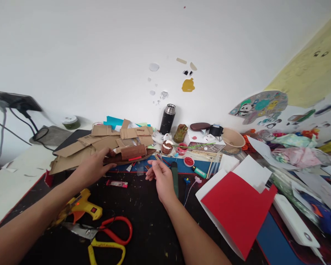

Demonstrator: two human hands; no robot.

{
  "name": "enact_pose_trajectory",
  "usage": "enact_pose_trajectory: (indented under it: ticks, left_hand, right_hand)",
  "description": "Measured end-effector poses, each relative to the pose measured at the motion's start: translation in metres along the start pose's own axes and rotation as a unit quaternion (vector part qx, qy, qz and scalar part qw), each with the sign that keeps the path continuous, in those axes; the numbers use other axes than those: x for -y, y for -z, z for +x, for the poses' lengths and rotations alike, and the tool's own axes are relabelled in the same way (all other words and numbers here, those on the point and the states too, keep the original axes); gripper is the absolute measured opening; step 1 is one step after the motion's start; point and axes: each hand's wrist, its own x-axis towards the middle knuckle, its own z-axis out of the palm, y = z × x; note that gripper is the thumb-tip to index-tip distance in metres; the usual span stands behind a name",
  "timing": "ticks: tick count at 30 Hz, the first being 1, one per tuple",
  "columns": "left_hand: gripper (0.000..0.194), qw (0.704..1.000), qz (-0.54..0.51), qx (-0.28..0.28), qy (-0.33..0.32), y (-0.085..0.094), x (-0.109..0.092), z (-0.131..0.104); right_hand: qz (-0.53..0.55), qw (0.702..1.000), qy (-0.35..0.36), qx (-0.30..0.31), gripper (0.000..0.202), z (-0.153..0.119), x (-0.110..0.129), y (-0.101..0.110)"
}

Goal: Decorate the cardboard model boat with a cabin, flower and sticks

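My left hand is at the left end of a brown-painted cardboard model boat, its thumb and fingers around the dark tip. The boat has a rolled brown cabin and a small red strip, and lies against the cardboard pile. My right hand hovers over the dark mat, fingers loosely curled and apart, with nothing visible in them. Beside it lies a dark green tube-like object, partly hidden by the hand. A small pink packet rests on the mat between my hands.
Near my left arm are a yellow glue gun and red-and-yellow scissors. Cardboard scraps lie behind. A black flask, paint pots and a bowl stand toward the wall. Red paper lies right.
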Motion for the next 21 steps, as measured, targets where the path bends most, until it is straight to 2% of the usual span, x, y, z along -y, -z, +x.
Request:
enact_pose_trajectory:
  ticks: [7,14,21]
  left_hand:
    - [0.038,1.0,0.022,0.02,-0.003,0.0005,0.0005,0.0028]
    - [0.034,0.985,0.151,0.081,-0.032,0.0048,0.0041,0.0027]
    - [0.035,0.967,0.222,0.099,-0.07,0.0048,0.0042,0.003]
  right_hand:
    - [-0.005,1.0,0.0,-0.003,0.063,-0.0006,-0.0006,-0.0007]
    - [-0.011,1.0,-0.005,-0.001,0.063,-0.0007,-0.0026,-0.0018]
    - [-0.02,1.0,-0.004,0.007,0.058,-0.0014,-0.0044,-0.0016]
